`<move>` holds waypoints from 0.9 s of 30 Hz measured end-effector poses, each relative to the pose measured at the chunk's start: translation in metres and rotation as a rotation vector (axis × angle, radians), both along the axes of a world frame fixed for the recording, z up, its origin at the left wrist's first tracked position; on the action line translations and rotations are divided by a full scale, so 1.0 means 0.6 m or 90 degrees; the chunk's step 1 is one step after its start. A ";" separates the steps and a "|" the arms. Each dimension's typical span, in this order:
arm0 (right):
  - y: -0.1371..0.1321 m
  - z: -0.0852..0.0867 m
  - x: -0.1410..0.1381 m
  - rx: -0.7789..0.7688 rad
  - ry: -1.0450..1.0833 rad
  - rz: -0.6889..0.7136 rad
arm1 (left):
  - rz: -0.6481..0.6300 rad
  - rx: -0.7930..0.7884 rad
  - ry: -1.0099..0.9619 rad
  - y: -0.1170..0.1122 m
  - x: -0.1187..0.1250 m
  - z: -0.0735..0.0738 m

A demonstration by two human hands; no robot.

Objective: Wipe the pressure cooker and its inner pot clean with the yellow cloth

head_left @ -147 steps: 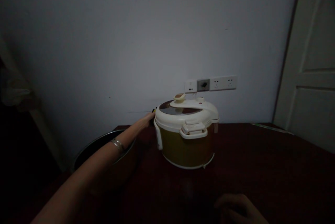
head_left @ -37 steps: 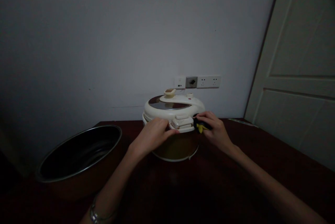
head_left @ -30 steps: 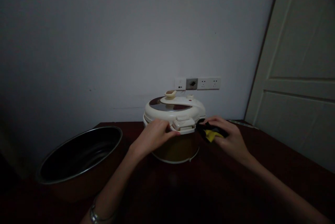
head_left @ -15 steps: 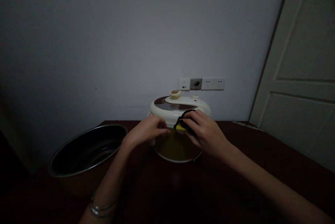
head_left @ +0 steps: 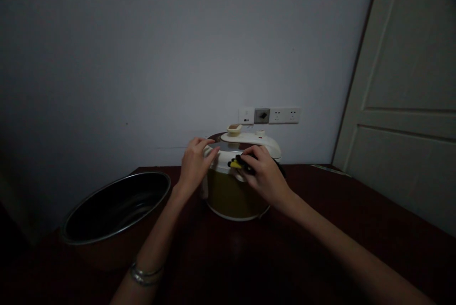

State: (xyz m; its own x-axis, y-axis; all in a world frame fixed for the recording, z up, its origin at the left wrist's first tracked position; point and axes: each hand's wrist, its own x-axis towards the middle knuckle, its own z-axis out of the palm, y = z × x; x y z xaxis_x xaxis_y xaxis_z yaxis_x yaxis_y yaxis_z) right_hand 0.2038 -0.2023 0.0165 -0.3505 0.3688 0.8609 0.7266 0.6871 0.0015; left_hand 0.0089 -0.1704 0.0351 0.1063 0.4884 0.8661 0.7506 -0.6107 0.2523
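Observation:
A yellow electric cooker (head_left: pixel 231 193) with a cream lid (head_left: pixel 261 141) stands on the dark table near the wall. My left hand (head_left: pixel 195 165) lies on the lid's left edge, fingers stretched over the rim and holding nothing. My right hand (head_left: pixel 261 174) is closed on a black and yellow cloth or sponge (head_left: pixel 238 164) and presses it against the front rim of the lid. A bracelet sits on my left wrist.
A large dark metal basin (head_left: pixel 116 210) stands on the table (head_left: pixel 320 229) to the left of the cooker. A row of wall sockets (head_left: pixel 270 115) is above the cooker. A pale door (head_left: pixel 409 105) fills the right side. The room is dim.
My right hand carried the cloth from the cooker's right side across to the front rim of the lid. My left hand slid from the front latch up to the lid's left edge.

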 end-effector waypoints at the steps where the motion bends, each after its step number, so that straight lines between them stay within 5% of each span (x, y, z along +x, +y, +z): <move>1: 0.007 0.003 0.006 -0.014 0.043 0.002 | -0.008 -0.001 -0.001 0.004 0.001 -0.004; 9: 0.005 -0.007 0.080 -0.104 0.191 0.082 | -0.038 -0.048 -0.010 0.025 0.000 -0.015; 14: -0.012 0.007 0.040 -0.085 0.007 0.163 | -0.018 -0.035 0.010 0.030 0.001 -0.014; 18: 0.014 0.031 0.017 -0.103 -0.065 0.139 | -0.019 -0.034 0.013 0.032 0.001 -0.016; 24: 0.023 -0.005 0.063 -0.085 0.172 0.094 | -0.032 -0.031 -0.005 0.029 0.000 -0.018; 27: -0.005 -0.010 0.064 -0.056 0.090 0.135 | -0.038 -0.034 -0.008 0.028 0.000 -0.017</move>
